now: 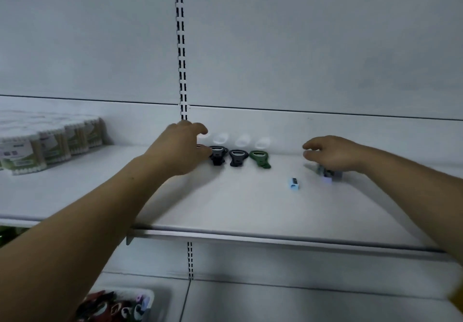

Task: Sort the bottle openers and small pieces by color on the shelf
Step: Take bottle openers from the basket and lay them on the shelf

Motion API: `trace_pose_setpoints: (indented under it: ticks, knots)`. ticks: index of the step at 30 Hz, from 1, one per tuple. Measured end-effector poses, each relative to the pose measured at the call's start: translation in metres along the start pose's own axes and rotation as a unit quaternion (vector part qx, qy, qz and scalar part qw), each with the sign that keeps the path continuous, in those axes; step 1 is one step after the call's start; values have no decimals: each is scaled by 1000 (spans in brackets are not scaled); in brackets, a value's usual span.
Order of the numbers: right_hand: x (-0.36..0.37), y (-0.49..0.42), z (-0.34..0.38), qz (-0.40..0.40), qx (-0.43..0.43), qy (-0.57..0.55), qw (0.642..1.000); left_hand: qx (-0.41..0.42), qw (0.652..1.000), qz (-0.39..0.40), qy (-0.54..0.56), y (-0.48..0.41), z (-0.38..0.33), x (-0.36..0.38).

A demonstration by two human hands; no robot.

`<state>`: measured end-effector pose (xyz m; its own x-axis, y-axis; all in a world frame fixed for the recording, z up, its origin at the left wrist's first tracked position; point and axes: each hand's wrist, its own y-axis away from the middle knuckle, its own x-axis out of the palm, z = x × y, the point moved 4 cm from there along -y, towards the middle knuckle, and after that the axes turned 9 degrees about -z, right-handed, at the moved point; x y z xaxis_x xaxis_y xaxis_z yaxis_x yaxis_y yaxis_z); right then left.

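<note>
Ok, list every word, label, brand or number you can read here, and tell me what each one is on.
No text here can be read.
Labels on the stacked packs at the left of the shelf: printed, but too blurred to read.
On the bottle openers: no legible marking.
On the small blue piece: too small to tell.
</note>
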<state>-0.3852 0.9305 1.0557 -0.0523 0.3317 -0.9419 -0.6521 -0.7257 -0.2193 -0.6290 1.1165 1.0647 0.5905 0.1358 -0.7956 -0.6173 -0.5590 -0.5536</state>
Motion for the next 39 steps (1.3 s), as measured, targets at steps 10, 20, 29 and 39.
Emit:
trace_pose_setpoints:
  ticks: [10, 20, 29, 39]
  knots:
    - [-5, 35, -48, 21, 15, -89, 996, 190, 966, 177, 13, 35, -151, 58]
    - [2, 30, -55, -2, -84, -32, 996, 116, 976, 179, 53, -6, -164, 87]
    - [2, 5, -74, -30, -103, -25, 994, 132, 969, 206, 43, -29, -188, 109]
    - [0, 5, -83, -35, -126, -48, 990, 138, 966, 202, 85, -43, -200, 124]
